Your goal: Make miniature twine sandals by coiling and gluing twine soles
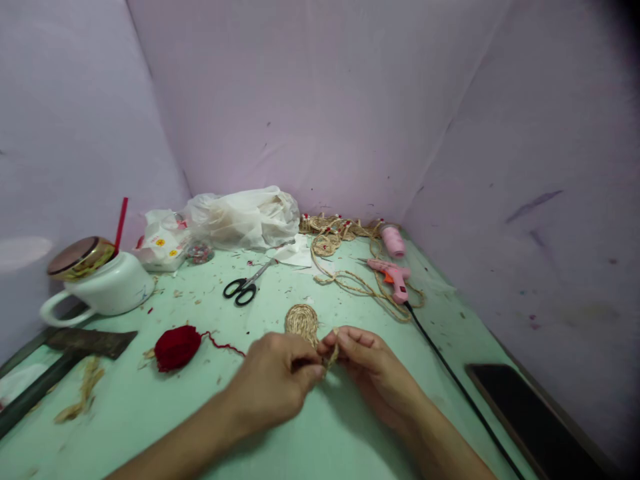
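My left hand (273,383) and my right hand (367,363) meet at the middle of the green table (150,413). Both are pinched on a small coiled jute-twine piece (303,322), whose round spiral shows just beyond my fingertips. The part of the twine between my fingers is mostly hidden. A ball of red yarn (177,347) lies to the left of my left hand, with its loose strand trailing toward it.
Black-handled scissors (245,287) lie behind the coil. A pink glue gun (393,275) with a black cord rests on loose jute twine (350,280) at the right. A white mug (100,283), plastic bags (240,217), a pink spool (393,241), a hammer (60,363) and a dark phone (530,420) surround the work area.
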A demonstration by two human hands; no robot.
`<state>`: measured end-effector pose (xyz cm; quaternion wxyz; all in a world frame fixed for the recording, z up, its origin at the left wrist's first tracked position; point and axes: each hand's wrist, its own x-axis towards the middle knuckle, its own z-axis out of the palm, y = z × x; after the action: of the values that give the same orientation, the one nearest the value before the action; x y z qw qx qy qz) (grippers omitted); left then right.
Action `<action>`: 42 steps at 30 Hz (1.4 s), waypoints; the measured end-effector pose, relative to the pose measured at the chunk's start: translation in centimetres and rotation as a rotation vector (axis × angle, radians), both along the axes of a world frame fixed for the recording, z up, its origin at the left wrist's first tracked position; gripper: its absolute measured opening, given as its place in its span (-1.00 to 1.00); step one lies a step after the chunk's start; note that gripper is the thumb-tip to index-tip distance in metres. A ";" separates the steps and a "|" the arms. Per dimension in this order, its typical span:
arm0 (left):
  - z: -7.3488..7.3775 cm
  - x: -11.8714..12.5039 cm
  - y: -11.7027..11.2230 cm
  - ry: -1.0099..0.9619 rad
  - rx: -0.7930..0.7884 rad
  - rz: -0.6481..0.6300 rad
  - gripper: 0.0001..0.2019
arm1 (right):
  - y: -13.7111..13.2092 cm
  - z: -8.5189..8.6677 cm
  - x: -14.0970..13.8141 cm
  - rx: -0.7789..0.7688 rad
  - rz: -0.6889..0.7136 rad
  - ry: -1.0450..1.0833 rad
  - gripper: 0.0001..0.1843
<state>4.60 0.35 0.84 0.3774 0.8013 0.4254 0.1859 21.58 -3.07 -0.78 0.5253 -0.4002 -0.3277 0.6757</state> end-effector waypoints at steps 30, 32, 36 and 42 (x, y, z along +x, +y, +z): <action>0.0 -2.3 1.5 0.459 0.051 0.029 -0.94 | 0.0 0.1 0.4 -0.063 -0.006 -0.084 -0.69; -0.4 -2.0 1.3 0.501 0.098 0.014 -0.91 | 0.1 0.2 0.4 -0.053 -0.016 -0.084 -0.70; 1.1 -2.7 1.6 0.278 -0.126 -0.003 -0.91 | 0.0 0.2 0.4 -0.070 0.007 -0.078 -0.70; 2.9 -3.8 2.1 -0.201 -0.534 -0.050 -0.83 | -0.3 0.1 0.0 -0.105 0.038 -0.088 -0.65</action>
<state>0.77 2.44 3.78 0.6198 0.6614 0.3997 0.1363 21.59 -3.33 -0.65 0.4760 -0.4501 -0.3221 0.6835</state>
